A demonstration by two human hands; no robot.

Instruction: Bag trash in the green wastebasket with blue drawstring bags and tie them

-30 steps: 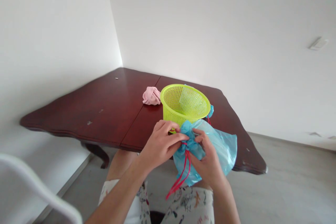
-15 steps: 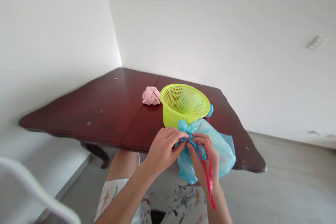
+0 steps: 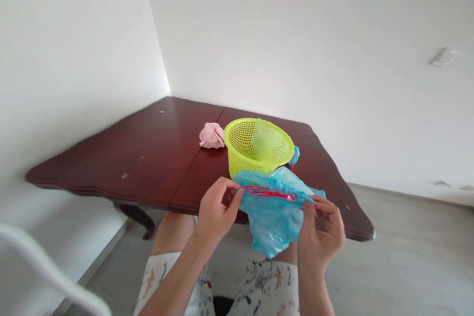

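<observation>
White corner room, dark bench [image 3: 155, 158]. Blue bag [image 3: 272, 217] held above near bench edge, before green basket [image 3: 257, 150]. Red drawstring [image 3: 268, 192] runs left-right, taut between hands: left hand [image 3: 215, 212] pinches one end, right hand [image 3: 322, 234] pinches other. Neither hand nearer.

Dark red wood bench [image 3: 148, 158] in room corner; on it green basket [image 3: 257, 150] w/ pink cloth [image 3: 212, 136] just beside.

The green basket [image 3: 258, 147] (pink cloth [image 3: 212, 136] just beside it) blocks the table's [image 3: 148, 158] right; its left lies open.
</observation>
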